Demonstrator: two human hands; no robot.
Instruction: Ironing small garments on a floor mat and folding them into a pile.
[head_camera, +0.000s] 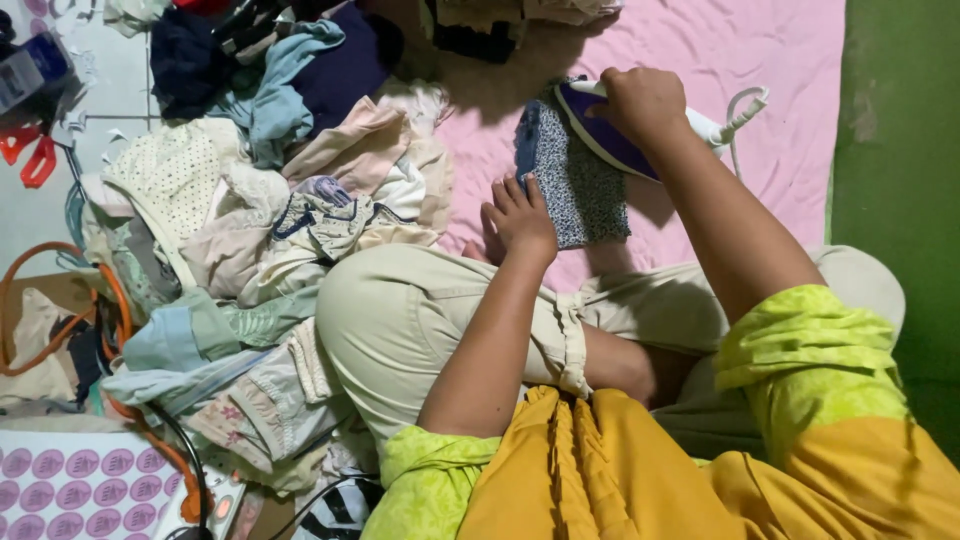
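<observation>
My right hand (640, 100) grips the handle of a purple and white clothes iron (600, 135), which rests on a small blue-grey patterned cloth (580, 190). The cloth lies folded on a pink sheet (740, 60). My left hand (520, 215) lies flat with fingers spread, pressing the cloth's near left edge. The iron's white cord (745, 105) loops off to the right. My bent knee in beige trousers (400, 310) sits just below the left hand.
A big heap of crumpled clothes (250, 230) fills the left side. An orange cable (60, 300) curls at the far left, and red-handled scissors (30, 155) lie on white tiles. A green wall (900, 150) borders the right. A dotted sheet (80, 485) lies bottom left.
</observation>
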